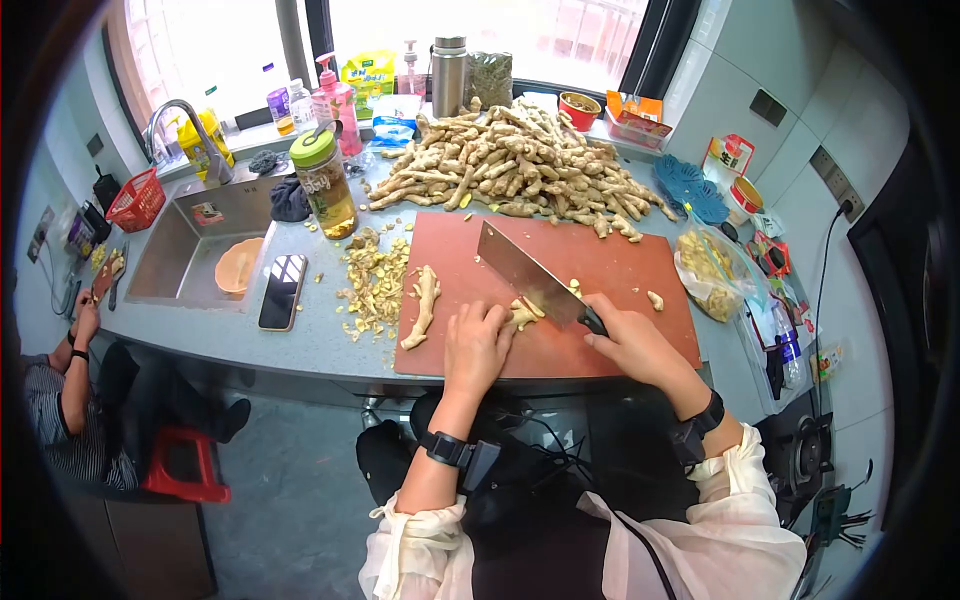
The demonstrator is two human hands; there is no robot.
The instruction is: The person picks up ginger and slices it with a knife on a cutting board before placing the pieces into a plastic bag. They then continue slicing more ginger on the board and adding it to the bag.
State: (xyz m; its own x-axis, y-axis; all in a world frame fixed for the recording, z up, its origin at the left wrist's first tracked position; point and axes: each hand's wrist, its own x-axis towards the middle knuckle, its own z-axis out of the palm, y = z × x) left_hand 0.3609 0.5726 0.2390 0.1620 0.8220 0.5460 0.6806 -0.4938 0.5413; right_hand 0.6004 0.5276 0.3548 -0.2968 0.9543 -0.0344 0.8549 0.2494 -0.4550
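My right hand is wrapped round the black handle of a cleaver, whose broad blade slants up to the left over a reddish-brown cutting board. Under the fingertips of my left hand, a piece of ginger is held down on the board. The blade is beside this piece; whether its edge touches the ginger is hard to see. A whole ginger root lies at the board's left side, and a small ginger chunk at the right.
Behind the board rises a large heap of ginger. Ginger slices, a phone, a green-lidded jar and a sink are to the left. A bag of ginger slices stands right. A person sits far left, holding a knife.
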